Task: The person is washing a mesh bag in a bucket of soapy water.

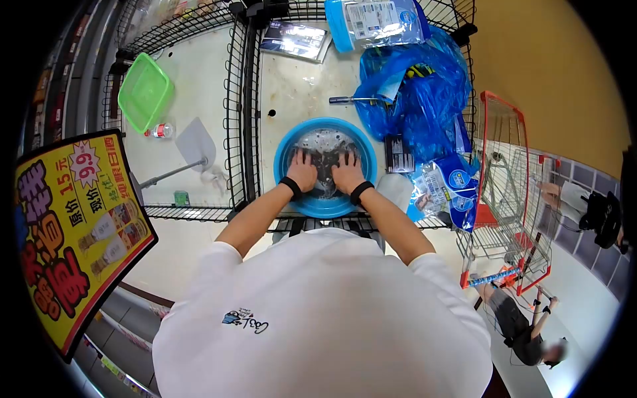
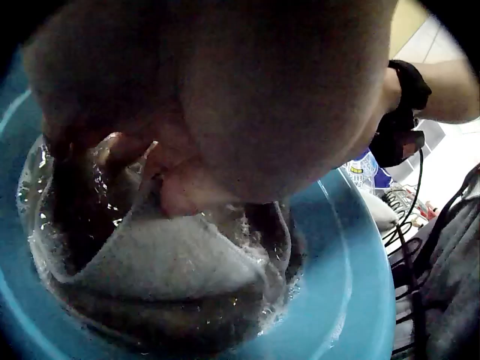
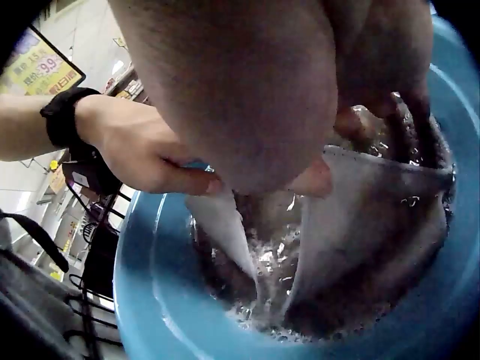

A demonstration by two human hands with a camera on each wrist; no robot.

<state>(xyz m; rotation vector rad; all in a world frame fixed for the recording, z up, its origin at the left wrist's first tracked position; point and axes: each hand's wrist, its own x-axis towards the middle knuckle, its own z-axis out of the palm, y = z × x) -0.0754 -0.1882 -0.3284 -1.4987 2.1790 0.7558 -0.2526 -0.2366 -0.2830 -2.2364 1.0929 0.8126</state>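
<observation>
A round blue basin (image 1: 281,151) holds dark, sudsy water (image 1: 317,139) with a wet grey cloth (image 2: 172,255) in it. My left hand (image 1: 302,174) reaches in on the left, its thumb over the cloth's edge in the left wrist view. On the other side my right hand (image 1: 348,174) pinches the same cloth (image 3: 360,217) near its upper edge, thumb on top. Part of the cloth stands up out of the water between the hands. The fingertips are partly hidden by the cloth and the water.
The basin stands on a white board in a black wire cart (image 1: 251,113). To its right lie a blue plastic bag (image 1: 424,86) and a blue-white package (image 1: 444,189). Left are a green tray (image 1: 144,93), a small bottle (image 1: 160,131) and a flat-headed tool (image 1: 196,146). A shopping cart (image 1: 504,192) stands right.
</observation>
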